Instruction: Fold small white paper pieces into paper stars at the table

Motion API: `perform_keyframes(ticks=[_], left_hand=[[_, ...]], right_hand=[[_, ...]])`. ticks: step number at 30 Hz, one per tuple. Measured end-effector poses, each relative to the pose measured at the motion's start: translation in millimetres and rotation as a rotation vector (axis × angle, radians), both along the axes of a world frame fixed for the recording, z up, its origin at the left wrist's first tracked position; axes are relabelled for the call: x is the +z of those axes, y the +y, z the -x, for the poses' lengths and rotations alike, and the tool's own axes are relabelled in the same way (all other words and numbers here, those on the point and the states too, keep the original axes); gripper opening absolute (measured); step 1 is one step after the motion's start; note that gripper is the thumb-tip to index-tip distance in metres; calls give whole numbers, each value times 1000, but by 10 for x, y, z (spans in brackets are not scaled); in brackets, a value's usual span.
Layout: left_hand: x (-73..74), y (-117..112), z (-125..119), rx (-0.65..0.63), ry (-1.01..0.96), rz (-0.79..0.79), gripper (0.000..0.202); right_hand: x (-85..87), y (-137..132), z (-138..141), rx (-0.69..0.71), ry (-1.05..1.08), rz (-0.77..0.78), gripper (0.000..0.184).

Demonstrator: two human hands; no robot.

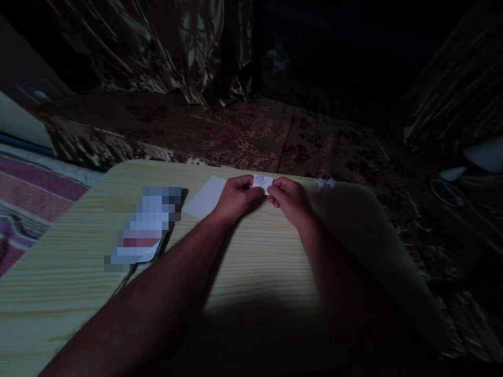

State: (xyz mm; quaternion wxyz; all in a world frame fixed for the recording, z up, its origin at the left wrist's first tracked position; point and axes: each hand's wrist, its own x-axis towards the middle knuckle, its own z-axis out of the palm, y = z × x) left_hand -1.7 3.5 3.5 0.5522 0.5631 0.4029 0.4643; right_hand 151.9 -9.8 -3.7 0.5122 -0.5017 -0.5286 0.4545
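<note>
Between my two hands is a small folded piece of white paper [262, 182], roughly square, with crease lines meeting near its middle. My left hand [238, 195] pinches its left side, the thumb lying along the lower edge. On the right side, the thumb and fingers of my right hand [288, 196] grip it. A flat white sheet of paper [206, 196] lies on the table just left of my left hand. To the right of my right hand sit two small folded white paper pieces [326, 184], close together near the far edge.
The light wood-grain table [259, 256] has rounded corners. On its left lies a phone [147, 225], its screen blurred out, with a cable running from its near end. Beyond stands a surface with a patterned cover [236, 131], below draped curtains [176, 47]. A white cable [451, 193] hangs at right.
</note>
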Motion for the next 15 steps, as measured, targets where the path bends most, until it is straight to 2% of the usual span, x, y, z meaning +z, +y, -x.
perform_keyframes(ticks=[5, 10, 15], left_hand=[[-5, 8, -14, 51, -56, 40, 19], [-35, 32, -29, 114, -152, 43, 22], [-40, 42, -35, 111, -177, 53, 24]], right_hand=[[44, -27, -2, -37, 85, -22, 19], [62, -68, 30, -93, 16, -133, 19], [25, -58, 63, -111, -16, -151, 19]])
